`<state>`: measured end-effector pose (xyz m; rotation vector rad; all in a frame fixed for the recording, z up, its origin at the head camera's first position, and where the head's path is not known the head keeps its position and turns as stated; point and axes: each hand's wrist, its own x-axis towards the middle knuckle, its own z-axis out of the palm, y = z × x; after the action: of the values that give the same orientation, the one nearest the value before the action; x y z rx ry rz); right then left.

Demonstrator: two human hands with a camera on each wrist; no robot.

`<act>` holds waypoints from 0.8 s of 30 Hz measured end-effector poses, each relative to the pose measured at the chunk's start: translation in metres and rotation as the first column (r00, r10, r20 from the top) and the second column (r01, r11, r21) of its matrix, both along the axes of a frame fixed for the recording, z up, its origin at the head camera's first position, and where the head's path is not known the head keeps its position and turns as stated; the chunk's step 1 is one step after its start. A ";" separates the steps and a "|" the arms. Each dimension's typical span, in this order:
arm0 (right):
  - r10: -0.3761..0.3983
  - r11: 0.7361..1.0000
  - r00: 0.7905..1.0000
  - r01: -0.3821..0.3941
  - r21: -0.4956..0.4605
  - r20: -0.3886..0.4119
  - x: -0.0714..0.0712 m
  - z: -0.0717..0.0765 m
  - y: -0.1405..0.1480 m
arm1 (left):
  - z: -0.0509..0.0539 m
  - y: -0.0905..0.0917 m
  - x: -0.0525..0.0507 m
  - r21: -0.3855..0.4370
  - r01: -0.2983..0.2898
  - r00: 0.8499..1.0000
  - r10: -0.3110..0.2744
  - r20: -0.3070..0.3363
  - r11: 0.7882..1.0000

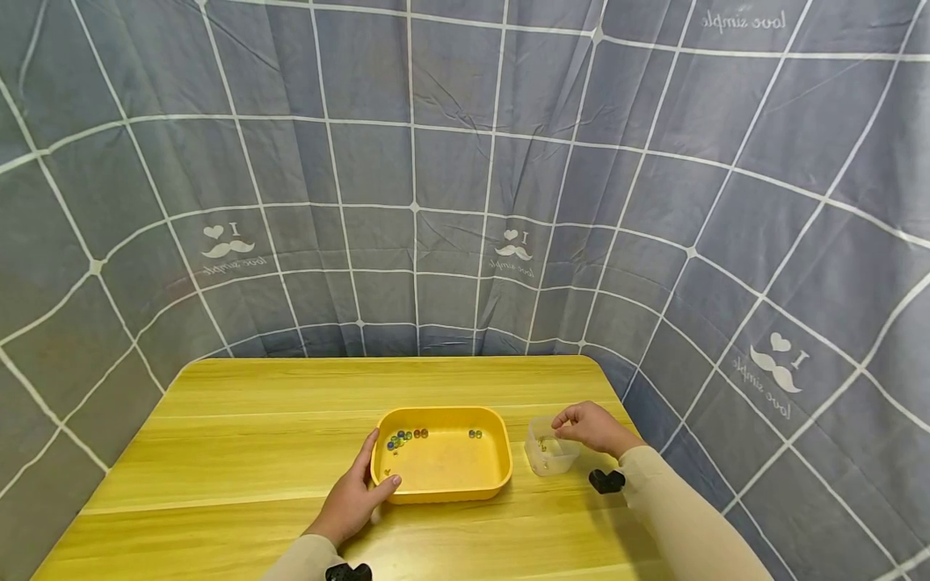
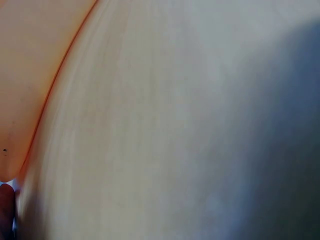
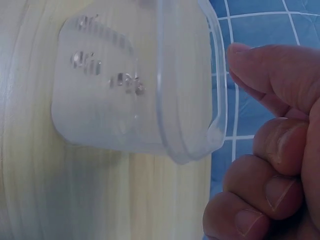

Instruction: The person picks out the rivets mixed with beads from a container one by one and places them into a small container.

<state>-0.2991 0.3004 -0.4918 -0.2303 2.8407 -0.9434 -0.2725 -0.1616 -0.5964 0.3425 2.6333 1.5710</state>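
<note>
Two vessels stand on the table: a shallow yellow tray, round-cornered, and, at its 3 o'clock, a translucent tub holding small bits. Glossy blue, green and reddish beads cluster at the tray's 10 o'clock; two lie at 2. Left hand: thumb apart from fingers, gripping the tray at 8 o'clock. Right hand: curled, at the tub's 2 o'clock; whether it pinches anything cannot be told.

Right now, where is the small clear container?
In the head view, the small clear container stands on the table, just right of the yellow tray, with the right hand by its rim.
</note>
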 end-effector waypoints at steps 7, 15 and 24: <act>0.012 1.000 1.000 -0.012 0.013 -0.014 -0.001 0.003 -0.010 | -0.002 -0.005 0.001 -0.008 0.004 1.000 -0.004 -0.002 1.000; 0.039 0.999 0.999 -0.038 0.023 -0.028 -0.002 0.013 -0.033 | -0.004 -0.010 0.002 -0.008 0.016 1.000 -0.016 0.002 1.000; 0.086 0.996 0.995 -0.084 0.029 -0.043 -0.008 0.023 -0.074 | -0.004 -0.015 0.005 0.007 0.029 1.000 -0.029 0.007 1.000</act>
<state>-0.3072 0.2264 -0.4690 -0.3707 2.8561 -0.8938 -0.2675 -0.1765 -0.6007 0.3732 2.6054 1.5705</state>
